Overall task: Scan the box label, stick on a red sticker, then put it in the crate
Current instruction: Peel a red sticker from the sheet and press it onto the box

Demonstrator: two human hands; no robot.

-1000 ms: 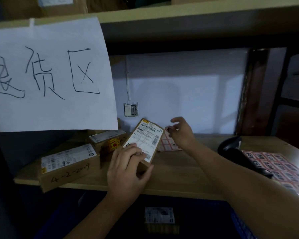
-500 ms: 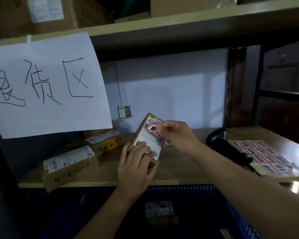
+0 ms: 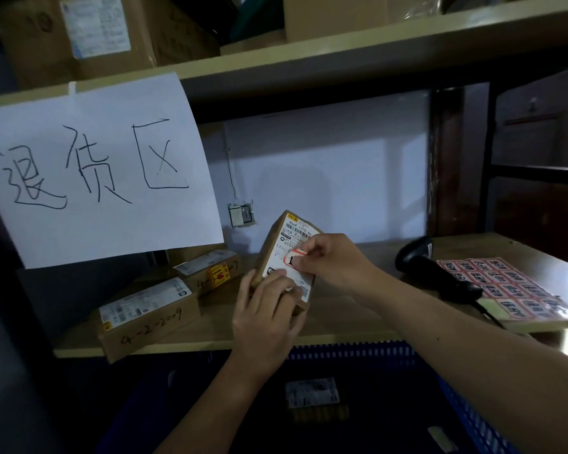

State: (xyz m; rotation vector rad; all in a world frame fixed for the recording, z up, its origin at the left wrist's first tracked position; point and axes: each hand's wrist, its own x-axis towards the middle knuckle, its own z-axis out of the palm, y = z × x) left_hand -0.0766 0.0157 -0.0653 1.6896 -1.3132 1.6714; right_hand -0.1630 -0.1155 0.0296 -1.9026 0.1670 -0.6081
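Note:
My left hand [image 3: 266, 309] grips the lower end of a small cardboard box [image 3: 276, 244], held tilted above the wooden shelf [image 3: 341, 319] with its white label facing me. My right hand [image 3: 328, 260] presses a red sticker [image 3: 292, 258] onto the middle of that label with fingertips and thumb. A sheet of red stickers [image 3: 505, 286] lies on the shelf at the right. The black barcode scanner [image 3: 430, 267] lies beside that sheet. The blue crate [image 3: 351, 352] sits below the shelf edge, with one labelled box [image 3: 312, 393] in it.
Two labelled cardboard boxes [image 3: 148, 316] [image 3: 210, 273] lie on the shelf to the left. A white paper sign [image 3: 92, 172] with handwriting hangs from the upper shelf [image 3: 341, 60], which carries more cartons. A dark upright post [image 3: 446, 158] stands at the back right.
My right hand left the sticker sheet at the back, brought a red sticker over and now presses it lower on the label. My left hand kept holding the box.

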